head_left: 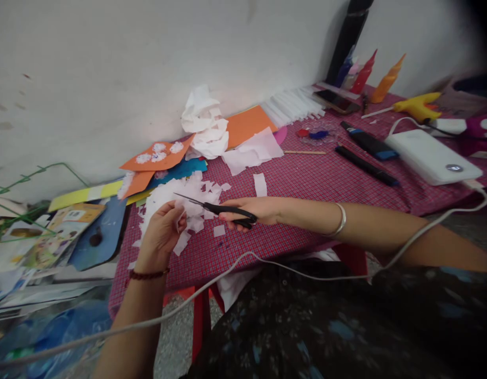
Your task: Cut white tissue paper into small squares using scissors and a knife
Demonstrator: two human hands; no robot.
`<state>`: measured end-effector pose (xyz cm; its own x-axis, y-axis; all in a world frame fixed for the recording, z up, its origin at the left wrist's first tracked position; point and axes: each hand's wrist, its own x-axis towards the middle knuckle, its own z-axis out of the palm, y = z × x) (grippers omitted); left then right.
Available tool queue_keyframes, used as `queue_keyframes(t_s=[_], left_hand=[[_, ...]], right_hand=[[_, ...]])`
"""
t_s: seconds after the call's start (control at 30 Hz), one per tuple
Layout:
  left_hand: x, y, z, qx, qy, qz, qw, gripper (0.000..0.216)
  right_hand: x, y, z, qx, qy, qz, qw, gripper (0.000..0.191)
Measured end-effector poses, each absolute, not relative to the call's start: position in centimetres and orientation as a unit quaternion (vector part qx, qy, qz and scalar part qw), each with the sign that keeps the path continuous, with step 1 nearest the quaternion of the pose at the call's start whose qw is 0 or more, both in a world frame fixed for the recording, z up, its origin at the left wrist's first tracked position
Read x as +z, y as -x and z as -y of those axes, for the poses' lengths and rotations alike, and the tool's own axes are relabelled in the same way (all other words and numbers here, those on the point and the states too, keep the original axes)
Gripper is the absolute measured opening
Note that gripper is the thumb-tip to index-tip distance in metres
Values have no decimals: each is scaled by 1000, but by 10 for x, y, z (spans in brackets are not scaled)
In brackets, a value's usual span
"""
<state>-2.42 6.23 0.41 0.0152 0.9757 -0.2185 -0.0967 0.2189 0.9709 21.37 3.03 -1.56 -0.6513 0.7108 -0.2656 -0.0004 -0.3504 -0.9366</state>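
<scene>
Black-handled scissors (pixel 214 207) are in my right hand (pixel 251 210), fingers wrapped round the handles and the blades pointing left. Over the paper heap, my left hand (pixel 164 229) is closed in a pinch on a small piece of white paper (pixel 181 217), mostly hidden by the fingers. The scissor tips are close above this hand; whether they touch the paper I cannot tell. Beneath both hands spreads a pile of cut white paper pieces (pixel 196 184). One loose square (pixel 219 230) lies near my right hand, and a longer strip (pixel 260 185) lies beyond it.
Crumpled white tissue (pixel 206 126) and orange card (pixel 249 126) lie by the wall. To the right are a white power bank (pixel 433 157), black marker (pixel 365 166), yellow glue gun (pixel 419 107) and phone (pixel 336 101). A white cable (pixel 291 271) crosses in front of me.
</scene>
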Motion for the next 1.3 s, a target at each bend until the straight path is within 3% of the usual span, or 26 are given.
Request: queue_keyframes(t_s=[0.57,1.3], left_hand=[[4,17,-69,449,-417,-523,593,26],[6,25,-73,499,-361,-528,584,20]], right_hand=[[-17,-215,-31,707,384,531,266,28],[-18,-222,-30,730,330,554,227,45]])
